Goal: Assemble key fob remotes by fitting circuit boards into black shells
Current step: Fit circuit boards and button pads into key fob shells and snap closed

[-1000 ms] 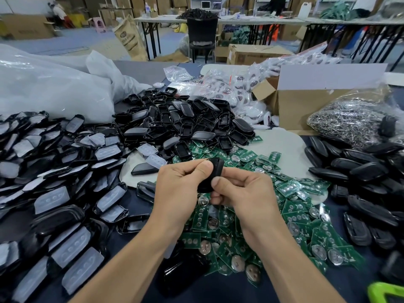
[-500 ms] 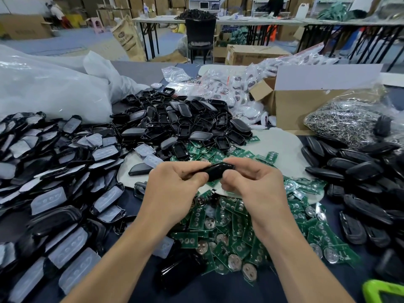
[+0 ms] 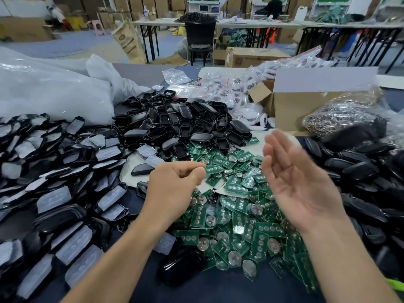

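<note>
Both hands are held empty: left hand [image 3: 175, 182] loosely curled, right hand [image 3: 299, 182] spread. From the circuit boards [image 3: 240, 217] heaped beneath, one should be seated squarely in one of the black shells [image 3: 185, 125] piled beyond.

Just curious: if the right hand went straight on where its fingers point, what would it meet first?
Probably the white packets beside the box. The right hand is off the table, so depth is unclear.

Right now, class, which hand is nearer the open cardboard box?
Right. The right hand is raised just in front of the cardboard box; the left hand sits farther left over the circuit boards.
</note>
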`<state>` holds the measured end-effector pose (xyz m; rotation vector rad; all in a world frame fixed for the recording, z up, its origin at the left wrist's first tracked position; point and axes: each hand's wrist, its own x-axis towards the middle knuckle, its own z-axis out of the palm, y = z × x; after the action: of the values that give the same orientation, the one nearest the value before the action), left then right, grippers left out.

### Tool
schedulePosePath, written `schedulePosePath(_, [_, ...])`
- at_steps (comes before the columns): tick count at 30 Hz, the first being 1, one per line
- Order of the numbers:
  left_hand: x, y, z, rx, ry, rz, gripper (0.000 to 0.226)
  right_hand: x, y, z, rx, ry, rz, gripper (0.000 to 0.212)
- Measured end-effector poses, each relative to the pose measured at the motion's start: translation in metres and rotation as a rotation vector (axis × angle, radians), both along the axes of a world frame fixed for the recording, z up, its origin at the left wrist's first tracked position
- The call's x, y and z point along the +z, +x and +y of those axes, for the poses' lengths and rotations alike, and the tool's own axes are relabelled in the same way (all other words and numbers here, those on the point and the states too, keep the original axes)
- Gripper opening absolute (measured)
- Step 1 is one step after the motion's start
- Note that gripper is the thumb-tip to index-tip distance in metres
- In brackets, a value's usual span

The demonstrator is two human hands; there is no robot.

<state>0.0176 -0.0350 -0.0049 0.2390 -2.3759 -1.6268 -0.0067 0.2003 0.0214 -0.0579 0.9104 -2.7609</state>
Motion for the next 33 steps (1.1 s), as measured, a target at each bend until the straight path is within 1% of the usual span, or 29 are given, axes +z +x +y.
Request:
schedulePosePath(2, [0.003,0.001,-0.001,0.040,-0.129,0.021,0.013,0.001,0.003,-0.021,-0.028,0.368,0.037,0.031])
schedulePosePath(3, [0.005,0.001,-0.004,0.081,-0.216,0.042,0.014,-0.001,0.006,-0.033,-0.064,0.568,0.058,0.028])
schedulePosePath(4, [0.007,0.000,-0.009,0.137,-0.310,0.069,0.016,-0.002,0.008,-0.047,-0.111,0.780,0.098,0.028])
schedulePosePath(6, [0.015,-0.002,-0.026,0.274,-0.459,0.110,0.022,-0.006,0.012,-0.072,-0.152,1.156,0.257,0.032])
schedulePosePath(8, [0.022,-0.004,-0.048,0.406,-0.524,0.097,0.030,-0.009,0.014,-0.097,-0.086,1.367,0.436,0.032])
schedulePosePath(10, [0.024,-0.007,-0.069,0.473,-0.562,0.019,0.041,-0.010,0.014,-0.121,-0.056,1.492,0.580,0.031])
schedulePosePath(12, [0.020,-0.010,-0.083,0.457,-0.580,-0.079,0.053,-0.015,0.013,-0.143,-0.045,1.632,0.721,0.035])
schedulePosePath(14, [0.015,-0.011,-0.088,0.389,-0.568,-0.164,0.058,-0.018,0.011,-0.160,-0.004,1.820,0.823,0.045])
schedulePosePath(15, [0.012,-0.012,-0.087,0.345,-0.576,-0.196,0.057,-0.018,0.008,-0.164,0.016,1.866,0.832,0.050])
schedulePosePath(17, [0.007,-0.014,-0.084,0.258,-0.659,-0.253,0.052,-0.016,0.004,-0.165,0.053,1.874,0.803,0.055])
schedulePosePath(19, [0.002,-0.016,-0.082,0.202,-0.749,-0.279,0.052,-0.014,0.002,-0.162,0.021,1.879,0.809,0.052])
schedulePosePath(21, [-0.001,-0.018,-0.084,0.198,-0.775,-0.281,0.051,-0.013,0.006,-0.157,-0.069,1.869,0.784,0.045])
schedulePosePath(23, [-0.004,-0.020,-0.086,0.225,-0.744,-0.263,0.048,-0.015,0.011,-0.148,-0.146,1.808,0.714,0.037])
schedulePosePath(25, [-0.006,-0.021,-0.086,0.264,-0.668,-0.228,0.051,-0.016,0.016,-0.136,-0.187,1.656,0.610,0.032])
schedulePosePath(27, [-0.007,-0.022,-0.085,0.299,-0.645,-0.190,0.055,-0.018,0.023,-0.122,-0.250,1.548,0.522,0.032])
schedulePosePath(30, [-0.007,-0.021,-0.079,0.288,-0.675,-0.170,0.058,-0.023,0.032,-0.107,-0.285,1.585,0.485,0.033])
schedulePosePath(33, [-0.009,-0.019,-0.074,0.262,-0.684,-0.168,0.061,-0.022,0.032,-0.101,-0.307,1.556,0.486,0.045])
